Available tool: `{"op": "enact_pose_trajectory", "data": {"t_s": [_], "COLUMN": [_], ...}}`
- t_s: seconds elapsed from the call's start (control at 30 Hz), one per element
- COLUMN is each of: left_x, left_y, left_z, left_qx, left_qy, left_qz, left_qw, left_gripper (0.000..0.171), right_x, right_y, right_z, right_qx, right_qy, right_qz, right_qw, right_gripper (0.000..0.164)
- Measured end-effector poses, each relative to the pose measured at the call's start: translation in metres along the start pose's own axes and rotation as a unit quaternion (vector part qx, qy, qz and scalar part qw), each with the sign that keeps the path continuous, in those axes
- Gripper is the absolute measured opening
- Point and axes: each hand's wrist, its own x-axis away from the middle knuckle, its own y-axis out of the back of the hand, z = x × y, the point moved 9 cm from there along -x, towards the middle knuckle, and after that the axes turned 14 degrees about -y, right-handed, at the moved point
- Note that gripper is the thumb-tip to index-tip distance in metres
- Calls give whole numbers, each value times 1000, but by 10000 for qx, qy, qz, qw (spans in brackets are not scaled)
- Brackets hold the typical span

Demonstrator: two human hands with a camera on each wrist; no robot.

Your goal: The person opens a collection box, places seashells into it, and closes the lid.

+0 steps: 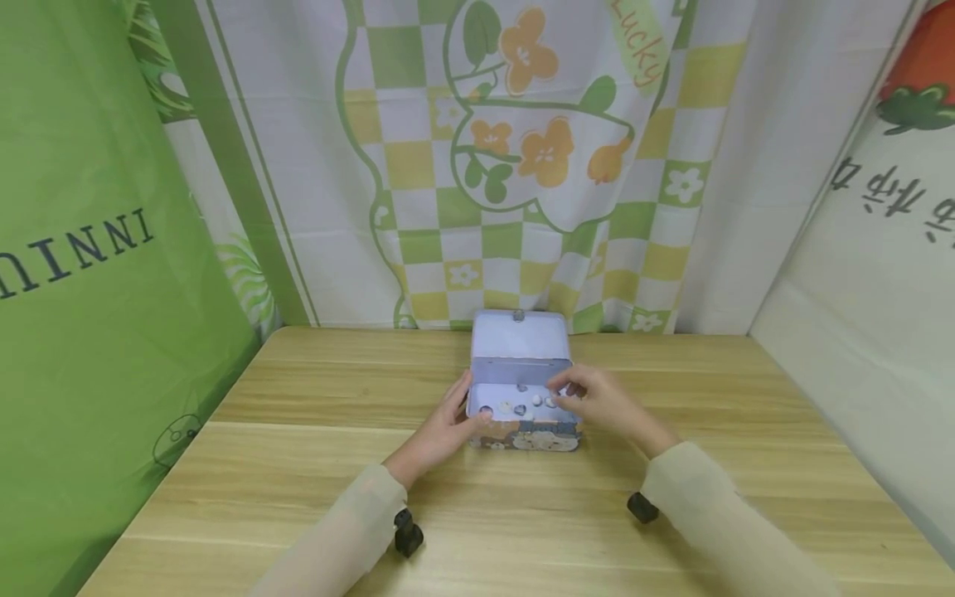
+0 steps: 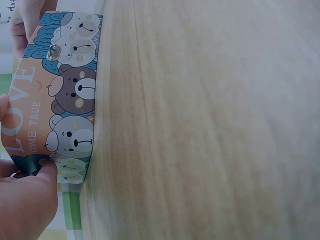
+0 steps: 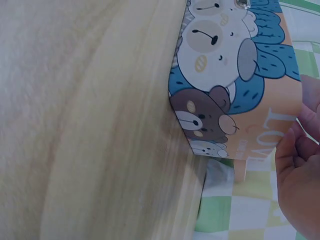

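Observation:
A tin box (image 1: 524, 438) with bears and the words LOVE COME TRUE on its front sits open on the table, its lid (image 1: 520, 336) tipped back. Small round white and grey pieces (image 1: 520, 410) lie inside, too small to identify. My left hand (image 1: 448, 423) grips the box's left end; its thumb (image 2: 46, 175) lies against the front in the left wrist view. Over the right part of the opening, my right hand (image 1: 604, 406) has bent fingers, with thumb and fingertips close above the white pieces. I cannot tell whether it pinches one.
The wooden table (image 1: 298, 497) extends around the box on both sides and toward me. A patterned curtain (image 1: 537, 249) hangs right behind the lid. Green cloth (image 1: 89, 332) borders the left side and white cloth (image 1: 858, 332) the right.

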Motion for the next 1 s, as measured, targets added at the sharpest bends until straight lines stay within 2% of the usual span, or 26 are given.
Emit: {"op": "enact_pose_trajectory", "data": {"t_s": [0.43, 0.6, 0.87, 1.0], "left_x": [-2, -1, -1, 0], "left_y": [0, 0, 0, 0], "left_z": [2, 4, 3, 3], "left_qx": [113, 48, 39, 45], "left_qy": [-117, 12, -31, -9], "left_qz": [35, 10, 7, 9], "left_qw": [9999, 10000, 10000, 10000], "left_gripper": [86, 89, 87, 89], "right_x": [0, 1, 1, 4], "right_y": [-5, -6, -6, -4], "right_z": [0, -1, -3, -3], "right_qx": [125, 149, 66, -141], "right_qy": [-49, -44, 1, -35], "right_qz": [-92, -147, -166, -157], "right_qw": [9999, 9998, 9998, 9998], "right_gripper": [22, 25, 23, 22]}}
